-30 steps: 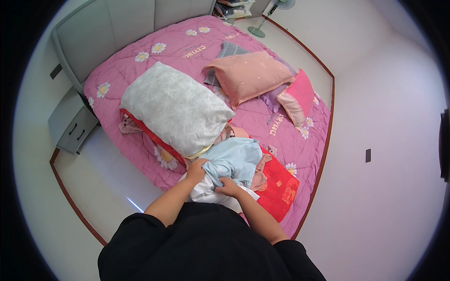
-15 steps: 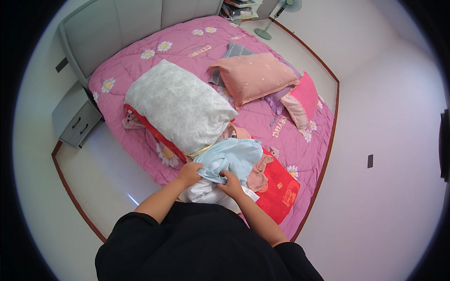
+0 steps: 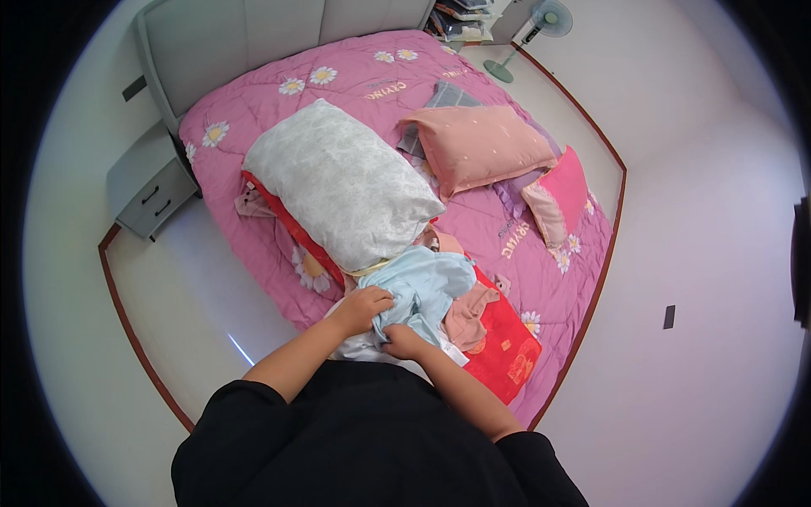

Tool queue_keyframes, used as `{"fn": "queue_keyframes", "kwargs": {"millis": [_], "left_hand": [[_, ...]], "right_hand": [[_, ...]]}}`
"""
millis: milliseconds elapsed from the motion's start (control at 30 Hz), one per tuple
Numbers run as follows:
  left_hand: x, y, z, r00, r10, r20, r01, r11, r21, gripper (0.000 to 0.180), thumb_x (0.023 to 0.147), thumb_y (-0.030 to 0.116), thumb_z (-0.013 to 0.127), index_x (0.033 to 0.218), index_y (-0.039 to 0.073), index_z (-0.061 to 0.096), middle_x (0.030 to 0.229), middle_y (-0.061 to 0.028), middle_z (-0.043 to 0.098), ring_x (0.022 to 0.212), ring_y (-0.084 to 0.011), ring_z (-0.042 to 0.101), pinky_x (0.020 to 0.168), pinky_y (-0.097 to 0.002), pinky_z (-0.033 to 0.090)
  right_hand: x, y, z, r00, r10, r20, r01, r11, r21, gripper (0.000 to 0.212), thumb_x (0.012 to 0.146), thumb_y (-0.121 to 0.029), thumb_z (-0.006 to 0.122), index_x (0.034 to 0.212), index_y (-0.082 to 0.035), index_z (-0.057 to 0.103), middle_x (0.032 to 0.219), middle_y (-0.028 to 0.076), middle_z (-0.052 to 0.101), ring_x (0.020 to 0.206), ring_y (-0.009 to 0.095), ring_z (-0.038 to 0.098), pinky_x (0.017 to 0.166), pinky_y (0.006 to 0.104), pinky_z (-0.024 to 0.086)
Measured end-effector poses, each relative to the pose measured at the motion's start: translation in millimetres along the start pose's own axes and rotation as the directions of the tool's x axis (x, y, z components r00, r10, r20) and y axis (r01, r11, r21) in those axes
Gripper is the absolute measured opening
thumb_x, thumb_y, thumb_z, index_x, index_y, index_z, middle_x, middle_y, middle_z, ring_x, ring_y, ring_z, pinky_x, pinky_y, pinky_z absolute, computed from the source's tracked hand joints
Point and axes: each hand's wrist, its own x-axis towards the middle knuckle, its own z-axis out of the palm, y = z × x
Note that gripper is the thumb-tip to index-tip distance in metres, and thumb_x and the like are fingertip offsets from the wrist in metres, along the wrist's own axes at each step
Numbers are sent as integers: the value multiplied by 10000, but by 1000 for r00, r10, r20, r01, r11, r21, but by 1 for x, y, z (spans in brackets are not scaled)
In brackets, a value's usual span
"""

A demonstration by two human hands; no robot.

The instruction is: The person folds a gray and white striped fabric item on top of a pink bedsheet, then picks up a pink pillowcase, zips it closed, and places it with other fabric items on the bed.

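From the left, I see the grey bedside cabinet (image 3: 150, 188) standing off the bed's left edge, well apart from anything my hands touch. On the pink quilt (image 3: 355, 80), the big white pillow (image 3: 342, 182) lies across a red blanket (image 3: 498, 346), and its near end sits just above the heap of clothes at the bed's near edge.

My left hand (image 3: 365, 306) is closed on a fold of the light blue garment (image 3: 422, 287), and my right hand (image 3: 404, 341) is clamped on its lower hem just beside the left; the two hands are close together. The garment is bunched on top of a white cloth (image 3: 359, 345) and a peach-pink piece (image 3: 466, 314), touching both.

The risk I judge here is drag: the blue fabric is tangled with its neighbours, so a pull could carry the white cloth off the near edge onto the floor (image 3: 203, 304). A lift could also nudge the white pillow, since it overhangs the pile. With both grips so close, the rest of the garment could hang in a twist.

Further right, the salmon pillow (image 3: 477, 148) and the small pink cushion (image 3: 557, 194) lie clear of all this.
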Motion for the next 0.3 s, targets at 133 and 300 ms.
{"fn": "queue_keyframes", "kwargs": {"millis": [133, 300], "left_hand": [[-14, -7, -2, 982, -188, 25, 189, 982, -23, 158, 606, 36, 534, 763, 40, 524, 818, -100, 549, 826, -275, 524, 689, -329, 427], [-25, -13, -18, 917, -398, 10, 397, 915, 68, 185, 563, 49, 561, 743, 49, 517, 791, -106, 545, 810, -269, 529, 696, -330, 420]], "right_hand": [[5, 1, 0, 991, -55, -121, 61, 997, 46, 286, 614, -189, 578, 842, -19, 548, 769, 194, 564, 723, 355, 541, 646, 397, 425], [4, -3, -12, 960, 149, -235, -169, 984, -64, 368, 590, -215, 625, 906, -43, 551, 833, 196, 568, 801, 325, 546, 710, 394, 426]]}}
